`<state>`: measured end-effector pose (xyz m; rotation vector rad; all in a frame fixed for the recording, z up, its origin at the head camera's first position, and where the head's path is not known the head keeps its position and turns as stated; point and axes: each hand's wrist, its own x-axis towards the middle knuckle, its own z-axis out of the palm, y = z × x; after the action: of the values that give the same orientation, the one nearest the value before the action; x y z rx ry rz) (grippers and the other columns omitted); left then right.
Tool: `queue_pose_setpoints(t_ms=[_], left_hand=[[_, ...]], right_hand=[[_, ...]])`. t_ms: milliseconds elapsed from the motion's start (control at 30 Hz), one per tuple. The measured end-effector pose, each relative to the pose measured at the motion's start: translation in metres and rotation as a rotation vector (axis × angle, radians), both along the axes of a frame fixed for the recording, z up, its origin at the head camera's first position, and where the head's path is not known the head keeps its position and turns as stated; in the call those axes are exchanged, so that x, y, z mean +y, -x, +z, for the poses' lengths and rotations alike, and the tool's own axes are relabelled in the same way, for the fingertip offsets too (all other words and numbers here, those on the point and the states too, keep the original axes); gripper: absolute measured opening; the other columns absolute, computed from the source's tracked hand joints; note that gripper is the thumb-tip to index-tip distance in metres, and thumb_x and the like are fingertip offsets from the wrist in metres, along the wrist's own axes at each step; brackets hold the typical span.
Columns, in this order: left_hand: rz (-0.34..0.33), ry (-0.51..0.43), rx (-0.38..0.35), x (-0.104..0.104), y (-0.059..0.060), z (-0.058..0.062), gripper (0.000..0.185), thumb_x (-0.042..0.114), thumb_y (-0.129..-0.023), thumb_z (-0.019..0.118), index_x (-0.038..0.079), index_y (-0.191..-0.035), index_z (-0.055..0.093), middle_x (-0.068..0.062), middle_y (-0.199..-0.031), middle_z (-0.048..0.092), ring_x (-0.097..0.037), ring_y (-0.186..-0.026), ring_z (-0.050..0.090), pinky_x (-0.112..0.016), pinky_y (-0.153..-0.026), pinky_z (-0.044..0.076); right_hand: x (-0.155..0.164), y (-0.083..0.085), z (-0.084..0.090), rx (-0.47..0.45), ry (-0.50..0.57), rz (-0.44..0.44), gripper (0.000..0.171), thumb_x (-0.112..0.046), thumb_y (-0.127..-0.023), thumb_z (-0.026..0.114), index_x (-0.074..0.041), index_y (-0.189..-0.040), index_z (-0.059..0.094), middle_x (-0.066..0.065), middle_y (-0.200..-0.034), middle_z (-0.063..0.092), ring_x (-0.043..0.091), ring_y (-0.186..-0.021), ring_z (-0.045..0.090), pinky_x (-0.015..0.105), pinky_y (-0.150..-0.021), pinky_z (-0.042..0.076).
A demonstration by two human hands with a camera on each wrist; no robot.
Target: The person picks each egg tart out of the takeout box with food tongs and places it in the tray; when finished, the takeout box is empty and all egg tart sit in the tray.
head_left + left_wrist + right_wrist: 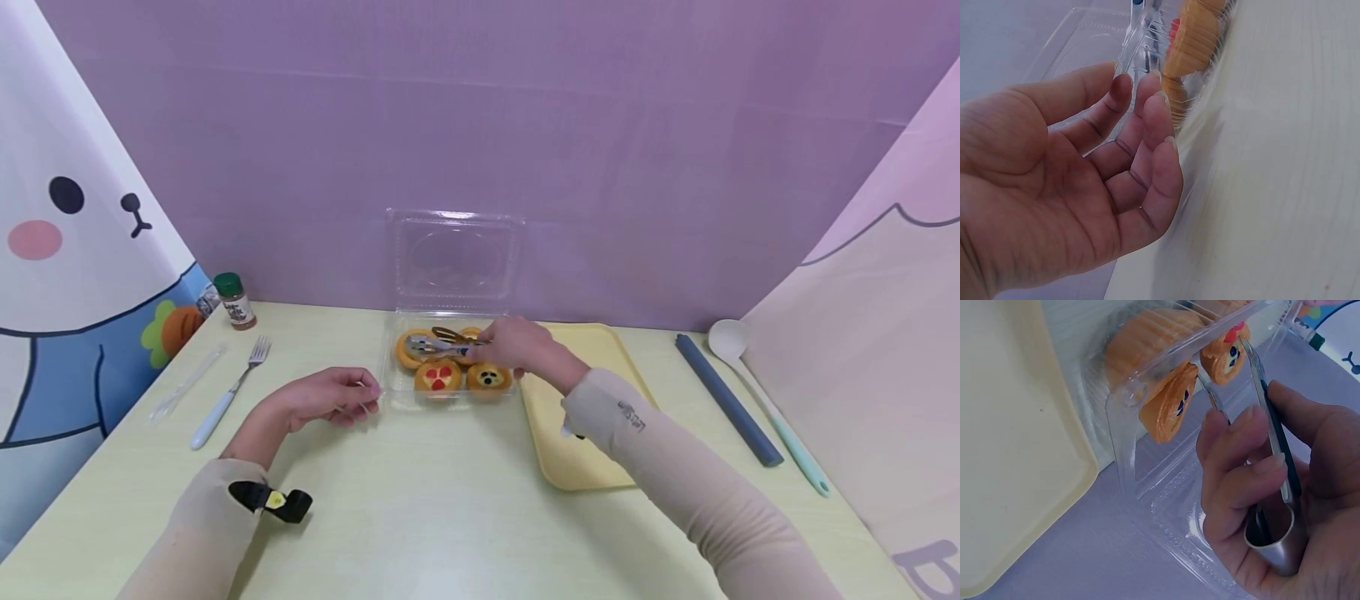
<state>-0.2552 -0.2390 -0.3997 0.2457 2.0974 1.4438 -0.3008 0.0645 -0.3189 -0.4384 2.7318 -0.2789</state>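
Observation:
An open clear plastic clamshell box [392, 392] holds several small tarts, among them a red-topped tart [438, 377] and a dark-berry tart [488, 377]. My right hand [517, 346] reaches over the box and grips metal tongs [437, 342], whose tips lie over the back-left tart [408, 354]. In the right wrist view my right hand [1260, 487] curls round the tongs [1270, 419], which point at the tarts [1169, 409]. My left hand [330, 398] rests on the table at the box's left edge. Its relaxed fingers [1147, 119] touch the plastic rim [1138, 50].
A yellow tray [592, 450] lies right of the box. A fork [225, 392], a clear plastic strip [187, 382] and a green-capped spice jar [235, 300] are at the left. A dark blue stick [727, 400] and a pale spoon [761, 396] lie at the right. The box's lid [453, 258] stands upright against the purple wall.

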Motion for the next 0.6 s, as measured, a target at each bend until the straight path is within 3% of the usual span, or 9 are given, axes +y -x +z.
queue_pose_setpoints(t_ms=[100,233,467,600], left_hand=[[-0.001,0.002,-0.002,-0.0001,0.0001,0.0001,0.032,0.027,-0.102,0.057,-0.001,-0.117,0.056,-0.005,-0.1,0.065,-0.02,-0.09,0.061,-0.033,-0.077,0.053],[-0.003,0.003,-0.002,-0.0008,0.0005,-0.0001,0.032,0.027,-0.102,0.057,-0.001,-0.118,0.056,-0.005,-0.1,0.065,-0.02,-0.09,0.061,-0.033,-0.077,0.052],[-0.001,0.003,-0.004,-0.0011,0.0003,0.0001,0.032,0.027,-0.102,0.057,-0.001,-0.118,0.056,-0.004,-0.1,0.065,-0.019,-0.091,0.061,-0.033,-0.077,0.052],[-0.003,0.004,-0.005,-0.0016,0.0012,-0.0014,0.033,0.028,-0.102,0.058,-0.001,-0.118,0.056,-0.004,-0.1,0.066,-0.019,-0.09,0.061,-0.032,-0.077,0.052]], right_hand=[[0.0006,0.0005,0.0008,-0.004,0.027,0.005,0.037,-0.047,-0.099,0.058,-0.02,-0.119,0.073,-0.002,-0.076,0.063,0.022,-0.057,0.065,0.027,-0.049,0.043],[-0.0006,0.0015,0.0019,-0.012,0.037,0.024,0.037,-0.047,-0.099,0.057,-0.016,-0.111,0.074,-0.006,-0.055,0.044,0.014,-0.047,0.054,0.026,-0.047,0.042],[-0.0038,0.0053,0.0026,-0.029,0.023,0.017,0.036,-0.046,-0.099,0.058,-0.016,-0.109,0.075,-0.007,-0.052,0.041,0.012,-0.044,0.049,0.025,-0.044,0.04],[-0.0043,0.0074,0.0003,-0.041,0.041,0.008,0.034,-0.045,-0.099,0.059,-0.021,-0.118,0.075,-0.007,-0.049,0.04,0.014,-0.045,0.049,0.024,-0.042,0.038]])
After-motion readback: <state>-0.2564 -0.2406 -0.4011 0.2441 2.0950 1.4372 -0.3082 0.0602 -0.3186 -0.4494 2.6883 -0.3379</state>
